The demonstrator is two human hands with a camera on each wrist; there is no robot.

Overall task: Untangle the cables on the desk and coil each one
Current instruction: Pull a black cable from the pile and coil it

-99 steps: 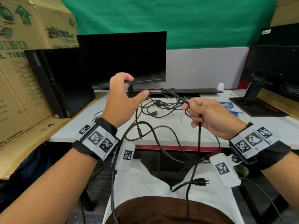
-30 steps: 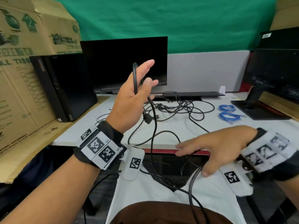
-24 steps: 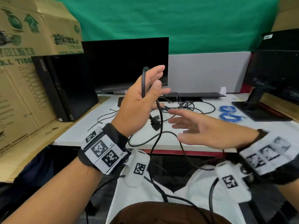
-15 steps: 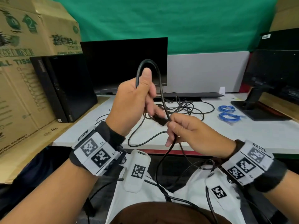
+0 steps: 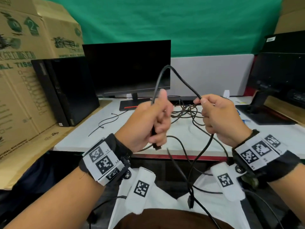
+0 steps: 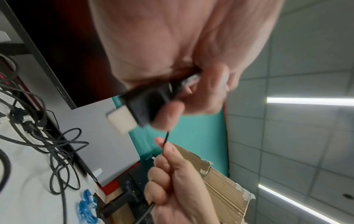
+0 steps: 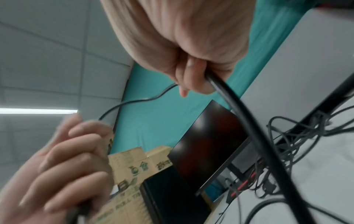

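Observation:
Both hands hold one black cable [image 5: 179, 76] above the desk's front edge. My left hand [image 5: 153, 124] grips it with curled fingers, thumb up, and the black plug [image 6: 145, 104] lies in that fist, its end poking out below [image 5: 156, 146]. The cable arches up and comes down into my right hand [image 5: 214, 116], which grips it in a fist [image 7: 193, 71]. Below that fist the cable [image 7: 239, 109] drops to my lap, where another plug [image 5: 190, 201] dangles. A tangle of black cables [image 5: 186, 111] lies on the white desk [image 5: 99, 138] behind my hands.
A dark monitor [image 5: 128, 68] stands at the back, a black PC tower [image 5: 66, 90] and cardboard boxes [image 5: 24, 63] at the left, a second monitor stand [image 5: 264, 103] at the right. A black cable tie [image 5: 107, 121] lies left of the tangle. Blue cables [image 6: 86, 207] lie at the right.
My right hand, open a second ago, rose from my lap and gripped the cable near my left hand, then moved right, spreading the loop wide. My left hand closed round the plug.

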